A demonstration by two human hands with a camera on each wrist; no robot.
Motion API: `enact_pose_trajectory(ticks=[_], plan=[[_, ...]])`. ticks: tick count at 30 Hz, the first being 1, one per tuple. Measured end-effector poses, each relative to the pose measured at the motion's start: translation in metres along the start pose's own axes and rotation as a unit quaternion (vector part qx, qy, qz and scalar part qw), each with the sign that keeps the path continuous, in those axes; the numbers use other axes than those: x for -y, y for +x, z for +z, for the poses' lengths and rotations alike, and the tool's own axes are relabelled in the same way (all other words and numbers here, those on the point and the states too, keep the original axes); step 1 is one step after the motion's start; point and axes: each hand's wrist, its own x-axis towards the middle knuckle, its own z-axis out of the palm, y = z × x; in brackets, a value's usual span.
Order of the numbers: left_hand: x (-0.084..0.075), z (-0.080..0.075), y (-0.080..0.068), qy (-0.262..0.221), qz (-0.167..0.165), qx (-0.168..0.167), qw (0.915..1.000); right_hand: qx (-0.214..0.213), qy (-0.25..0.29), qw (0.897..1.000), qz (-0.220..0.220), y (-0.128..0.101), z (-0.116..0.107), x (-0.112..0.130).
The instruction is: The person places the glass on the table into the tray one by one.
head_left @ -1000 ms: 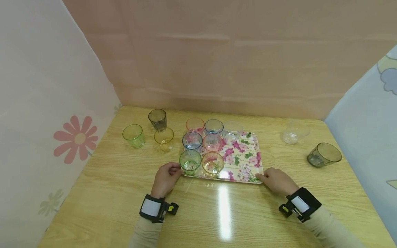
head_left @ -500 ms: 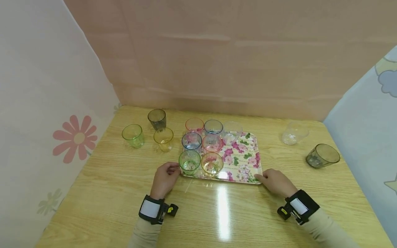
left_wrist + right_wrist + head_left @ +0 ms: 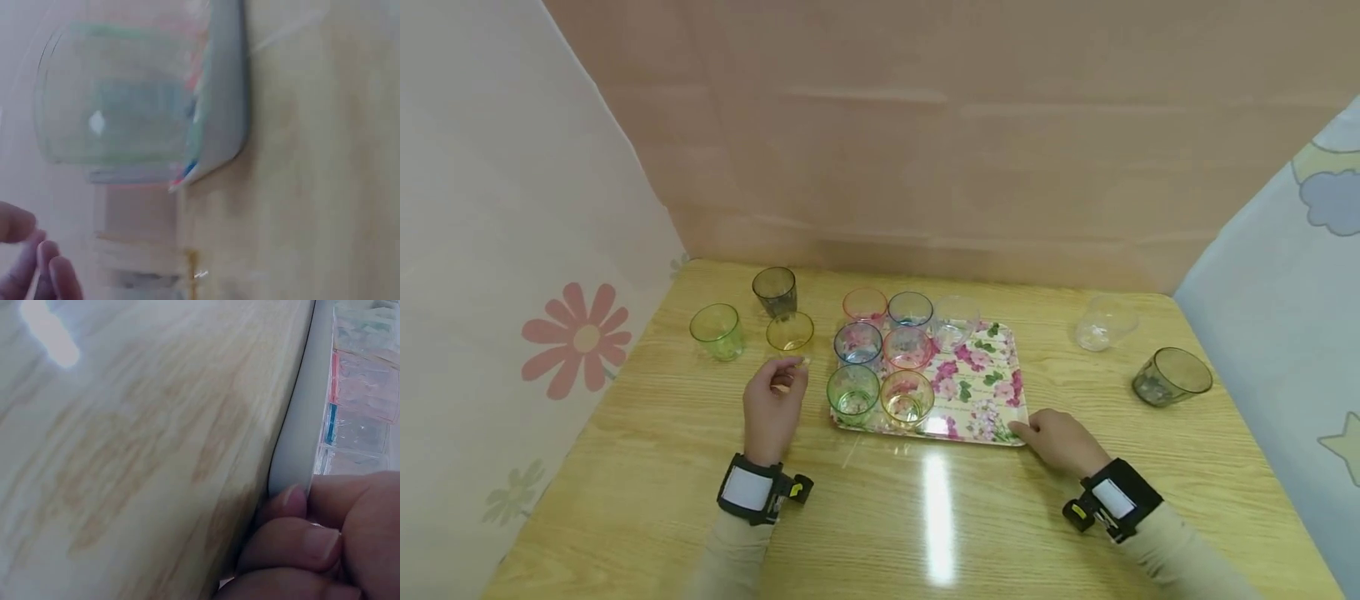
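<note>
— Since the earlier frame, what has moved?

— Only the left hand (image 3: 772, 406). It has let go of the floral tray (image 3: 992, 392) at its lower left corner and risen up-frame, so it now sits just left of the tray, below the yellow cup (image 3: 789, 332) that stands on the wooden table (image 3: 625, 467). The right hand (image 3: 1060, 440) has stayed at the tray's lower right corner.

— How do the fingers lie?

— The left hand's fingers are loosely curled and hold nothing; in the left wrist view the fingertips (image 3: 56, 275) show at the lower left, apart from the tray's corner. The right hand pinches the tray's rim; the right wrist view shows its thumb and fingers pressed against the white edge (image 3: 300, 444).

— And the tray itself?

— At centre frame, flat on the table. Seven cups stand on its left part, among them a green cup (image 3: 853, 390) and an amber cup (image 3: 907, 397) in the nearest row.

— What else is on the table?

— Left of the tray, a second green cup (image 3: 717, 329) and a grey cup (image 3: 774, 290). To the right, a clear cup (image 3: 1101, 322) and a dark cup (image 3: 1171, 376), both tilted.
</note>
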Motion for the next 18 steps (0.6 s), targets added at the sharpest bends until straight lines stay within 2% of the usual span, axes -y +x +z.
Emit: enact_pose_trajectory(ticks=[4,8,10,13,18], plan=[[-0.002,-0.005,0.023,-0.016,0.066,-0.017,0.9975,-0.004,0.001,1.000,-0.005,0.000,0.000,0.000],[0.002,-0.004,0.045,-0.020,0.118,-0.005,0.9928,-0.007,0.003,1.000,-0.005,-0.001,0.001,0.000],[0.006,-0.003,0.054,-0.020,0.127,0.007,0.9917,-0.007,0.003,1.000,-0.003,-0.001,0.001,0.000],[0.012,0.001,0.062,-0.023,0.101,0.027,0.9943,-0.008,0.005,1.000,-0.001,-0.001,0.001,0.000],[0.020,0.006,0.066,-0.036,0.012,0.063,0.9973,-0.010,0.004,1.000,0.001,0.000,0.003,-0.001]])
